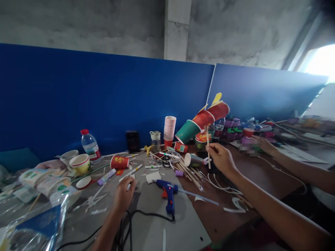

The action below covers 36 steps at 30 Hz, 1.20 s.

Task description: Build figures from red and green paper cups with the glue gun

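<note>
Between the glue gun (169, 195) and the near edge of the grey board (183, 223), a low path was blocked only by the gun's black cable (149, 213). Farther back, the heap of wooden sticks (188, 172), the markers (153, 167) and the stack of paper cups (170, 129) crowded the tabletop (251, 174), while open air lay above them before the blue partition (117, 97).

Both hands (125, 192) apart, right one raised.
</note>
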Tool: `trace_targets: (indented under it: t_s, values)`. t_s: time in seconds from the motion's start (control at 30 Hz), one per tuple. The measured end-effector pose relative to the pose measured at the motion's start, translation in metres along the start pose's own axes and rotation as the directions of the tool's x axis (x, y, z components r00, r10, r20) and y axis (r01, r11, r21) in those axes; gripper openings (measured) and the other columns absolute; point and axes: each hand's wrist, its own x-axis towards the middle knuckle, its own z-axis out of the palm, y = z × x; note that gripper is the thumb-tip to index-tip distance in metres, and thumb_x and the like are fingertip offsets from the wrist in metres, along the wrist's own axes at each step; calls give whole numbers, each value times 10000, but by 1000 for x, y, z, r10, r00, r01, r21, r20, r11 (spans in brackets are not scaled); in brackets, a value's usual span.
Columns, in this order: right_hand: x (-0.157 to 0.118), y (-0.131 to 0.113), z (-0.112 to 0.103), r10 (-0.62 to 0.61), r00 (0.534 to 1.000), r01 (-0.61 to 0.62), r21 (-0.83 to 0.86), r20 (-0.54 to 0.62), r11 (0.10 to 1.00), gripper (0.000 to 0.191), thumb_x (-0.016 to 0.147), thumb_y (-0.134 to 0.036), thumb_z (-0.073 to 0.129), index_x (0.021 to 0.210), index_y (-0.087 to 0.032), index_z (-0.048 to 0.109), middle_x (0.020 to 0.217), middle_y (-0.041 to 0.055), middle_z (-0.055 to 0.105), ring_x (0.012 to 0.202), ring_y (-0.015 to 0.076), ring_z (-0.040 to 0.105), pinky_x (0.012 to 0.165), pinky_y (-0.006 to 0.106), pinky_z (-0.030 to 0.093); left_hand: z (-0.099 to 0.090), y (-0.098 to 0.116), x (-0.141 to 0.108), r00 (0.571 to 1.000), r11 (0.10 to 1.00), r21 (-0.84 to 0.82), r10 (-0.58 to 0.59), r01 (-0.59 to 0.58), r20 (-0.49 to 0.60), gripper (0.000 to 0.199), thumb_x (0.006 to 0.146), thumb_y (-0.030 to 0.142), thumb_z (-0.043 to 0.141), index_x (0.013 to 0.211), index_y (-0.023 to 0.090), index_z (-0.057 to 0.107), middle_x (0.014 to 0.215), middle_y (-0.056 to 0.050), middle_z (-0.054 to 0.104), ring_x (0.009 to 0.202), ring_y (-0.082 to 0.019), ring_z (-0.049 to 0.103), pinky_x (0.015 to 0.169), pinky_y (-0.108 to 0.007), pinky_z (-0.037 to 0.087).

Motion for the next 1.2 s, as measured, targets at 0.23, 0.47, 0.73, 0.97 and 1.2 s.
trace_targets:
  t_s: [0.23,0.47,0.73,0.97,1.2]
  values:
    - [-25,23,-40,58,998,-57,-84,5,995,236,729,-442,575,759,-223,658,701,22,657,627,198,585,617,323,456,3,0,-1,999,1000,19,-14,13,33,300,748,484,496,652,231,623,738,-64,688,745,-229,624,722,-332,469]
    - [-40,16,-38,78,996,-76,-52,43,996,224,732,-440,583,752,-230,658,699,26,672,624,201,591,593,307,463,3,-4,0,999,999,15,40,-40,25,247,734,441,532,639,229,614,723,-67,686,701,-231,630,667,-335,473]
    - [-62,13,-17,78,975,-58,-99,209,993,261,745,-442,565,799,-209,671,739,28,697,652,203,625,650,298,486,0,-4,-4,1000,999,33,-9,10,-21,175,753,331,480,748,199,595,751,-61,674,729,-203,626,722,-341,486]
    - [-69,31,1,144,940,-91,-178,311,980,297,733,-470,526,752,-207,664,707,37,707,641,220,633,624,298,479,0,-8,-4,988,989,-11,-149,149,-34,345,762,320,495,1061,162,560,768,-53,679,727,-215,648,680,-357,491]
    - [-70,50,14,199,903,-97,-271,380,958,306,737,-464,461,715,-214,636,650,21,668,634,215,610,581,290,442,-1,-5,-6,994,994,-15,-107,107,-17,339,792,306,491,1090,155,546,835,-69,691,802,-206,669,767,-359,494]
